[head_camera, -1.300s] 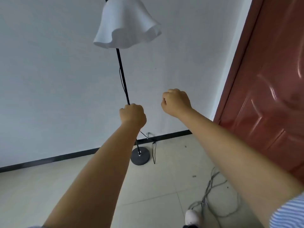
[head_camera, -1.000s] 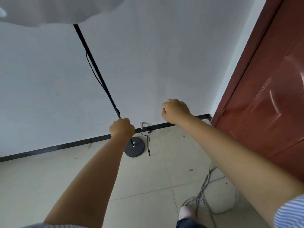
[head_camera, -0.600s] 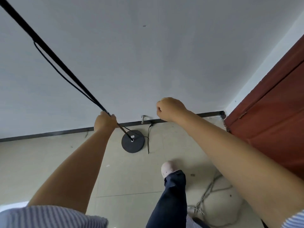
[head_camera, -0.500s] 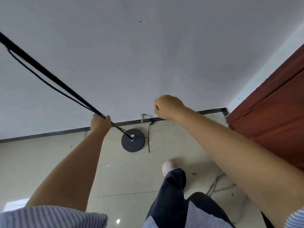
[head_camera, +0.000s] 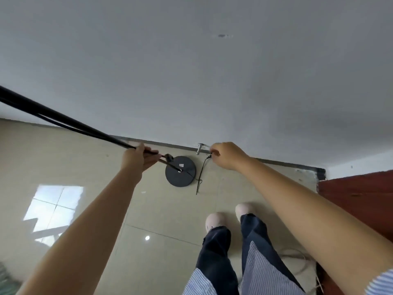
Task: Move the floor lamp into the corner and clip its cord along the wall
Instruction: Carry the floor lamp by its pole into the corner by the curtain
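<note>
The floor lamp's black pole [head_camera: 63,121] runs from the left edge down to its round dark base [head_camera: 180,171] on the tiled floor by the wall. My left hand [head_camera: 138,159] is closed around the pole just above the base. A thin black cord [head_camera: 202,169] hangs from my right hand [head_camera: 225,155], which pinches its upper end at the black skirting [head_camera: 282,162]. A small metal fitting [head_camera: 199,148] sticks out of the wall just left of that hand. The lampshade is out of view.
A dark red door [head_camera: 361,201] stands at the right, with the room corner [head_camera: 321,173] beside it. My two feet in pale shoes [head_camera: 214,220] stand just behind the base. Loose grey cables [head_camera: 297,258] lie on the floor at lower right.
My view has tipped down and closer to the floor. My left hand slid down the pole toward the base, and my right hand reached to the skirting and took the cord's end.
</note>
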Available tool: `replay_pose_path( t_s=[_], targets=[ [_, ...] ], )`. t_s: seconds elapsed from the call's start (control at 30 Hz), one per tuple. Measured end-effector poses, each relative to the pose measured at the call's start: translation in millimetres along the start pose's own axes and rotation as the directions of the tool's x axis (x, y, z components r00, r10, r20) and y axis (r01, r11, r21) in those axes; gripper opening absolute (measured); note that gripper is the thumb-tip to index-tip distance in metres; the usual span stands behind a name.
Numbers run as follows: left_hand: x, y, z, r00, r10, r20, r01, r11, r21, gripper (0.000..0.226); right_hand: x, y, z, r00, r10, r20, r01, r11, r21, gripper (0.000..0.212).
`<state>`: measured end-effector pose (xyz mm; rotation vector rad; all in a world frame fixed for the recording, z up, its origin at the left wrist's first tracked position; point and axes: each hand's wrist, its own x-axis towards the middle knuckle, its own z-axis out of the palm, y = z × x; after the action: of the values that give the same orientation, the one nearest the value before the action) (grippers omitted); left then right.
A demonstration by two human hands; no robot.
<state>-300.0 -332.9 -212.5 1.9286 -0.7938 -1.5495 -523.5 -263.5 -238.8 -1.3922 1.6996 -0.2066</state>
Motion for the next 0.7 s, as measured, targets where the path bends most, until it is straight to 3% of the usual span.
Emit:
replay_pose_path(
  t_s=[0.1, 0.2, 0.23, 0.3, 0.37, 0.43, 0.5, 0.53, 0.6, 0.67, 0.7],
  targets=[
    [-18.8, 0.9, 8.1, 0.986, -0.014, 0.163, 0.051, 0.973, -0.225, 0.045, 11.0, 6.1, 7.0, 0.985, -0.061, 0.161, 0.054, 0.997, 0.052, 0.040],
    [-29.2, -0.5, 9.8, 0.984, -0.002, 0.175, 0.075, 0.911, -0.406, 0.046, 18.9, 10.7, 14.7, 0.936, -0.085, 0.341, 0.017, 0.980, 0.198, 0.060],
    [-33.0, -1.1, 10.1, 0.987, -0.007, 0.160, 0.078, 0.894, -0.441, 0.047, 20.6, 9.8, 16.6, 0.920, -0.087, 0.382, -0.013, 0.968, 0.251, 0.056],
    [-40.4, -1.7, 9.3, 0.991, -0.024, 0.133, 0.086, 0.872, -0.482, 0.048, 24.7, 7.1, 17.3, 0.913, -0.087, 0.398, -0.023, 0.965, 0.263, 0.020],
    [-47.1, -1.2, 5.9, 0.994, -0.046, 0.096, 0.087, 0.870, -0.486, 0.047, 26.8, 4.7, 12.6, 0.928, -0.077, 0.365, -0.005, 0.976, 0.220, 0.031],
    [-53.8, 2.2, 2.5, 0.997, -0.080, 0.016, 0.078, 0.878, -0.473, 0.040, 26.9, 5.4, 7.4, 0.906, -0.074, 0.417, -0.058, 0.953, 0.296, 0.033],
    [-56.3, 6.4, -2.3, 0.983, -0.062, -0.174, 0.000, 0.942, -0.337, 0.022, 28.0, 4.8, 0.6, 0.895, -0.047, 0.443, -0.131, 0.922, 0.364, 0.031],
    [-57.5, 9.0, -5.4, 0.948, -0.016, -0.317, -0.062, 0.970, -0.233, 0.022, 28.7, 1.3, -3.2, 0.911, -0.016, 0.413, -0.147, 0.922, 0.358, 0.032],
    [-59.1, 17.9, -13.6, 0.791, 0.171, -0.587, -0.224, 0.974, -0.017, 0.052, 32.5, -7.3, -9.6, 0.968, 0.017, 0.252, -0.090, 0.955, 0.282, 0.036],
    [-62.0, 37.4, -22.5, 0.609, 0.387, -0.692, -0.378, 0.909, 0.175, 0.070, 37.5, -20.5, -15.8, 0.998, 0.010, 0.058, -0.015, 0.996, 0.087, 0.037],
    [-62.4, 50.3, -27.1, 0.552, 0.459, -0.697, -0.425, 0.873, 0.239, 0.074, 38.6, -30.1, -18.2, 1.000, 0.007, 0.000, -0.007, 1.000, 0.003, 0.034]
  ],
)
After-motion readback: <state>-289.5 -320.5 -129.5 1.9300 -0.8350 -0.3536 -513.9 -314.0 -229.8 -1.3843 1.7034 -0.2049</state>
